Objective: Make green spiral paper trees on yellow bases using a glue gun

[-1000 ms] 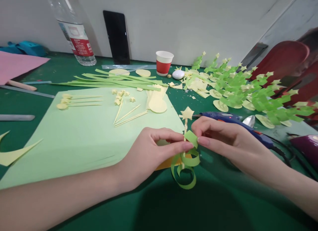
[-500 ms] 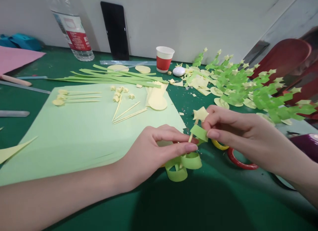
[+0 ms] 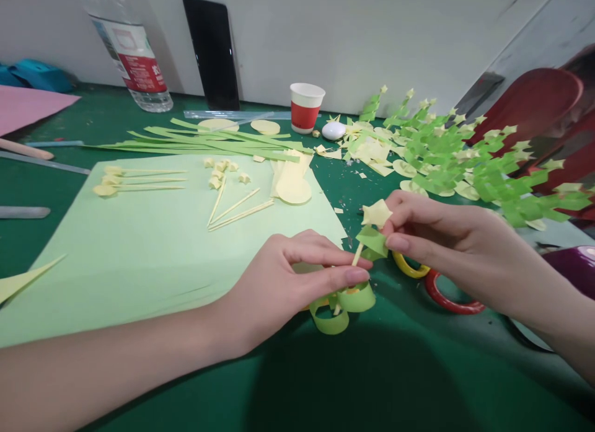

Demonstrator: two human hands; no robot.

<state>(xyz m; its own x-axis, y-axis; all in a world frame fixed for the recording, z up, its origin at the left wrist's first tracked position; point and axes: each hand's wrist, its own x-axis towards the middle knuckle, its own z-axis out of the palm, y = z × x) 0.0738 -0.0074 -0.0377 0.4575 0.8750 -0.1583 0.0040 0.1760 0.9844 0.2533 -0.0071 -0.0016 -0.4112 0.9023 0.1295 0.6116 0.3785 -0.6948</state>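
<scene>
My left hand [image 3: 283, 277] pinches a thin yellow paper stick [image 3: 357, 255] near its lower part, fingers closed. A yellow paper star [image 3: 375, 214] tops the stick. My right hand [image 3: 446, 243] pinches a green paper strip [image 3: 372, 241] against the stick just under the star. The rest of the strip hangs below in loose curls [image 3: 341, 308] touching the green table [image 3: 372, 370]. Both hands meet just past the right edge of a light green paper sheet [image 3: 139, 252].
Loose sticks and small stars [image 3: 227, 190], yellow discs [image 3: 292, 187] and green strips [image 3: 209, 144] lie on and behind the sheet. Finished green stems [image 3: 469, 165] pile at the right. A red cup [image 3: 305, 107], bottle [image 3: 132, 54], phone [image 3: 211, 54] and scissors handles [image 3: 441, 289] also stand nearby.
The star stick has tilted to the right and my right hand has slid up under the star. The green curls have tightened. The view shifted, hiding the glue gun and showing scissors handles.
</scene>
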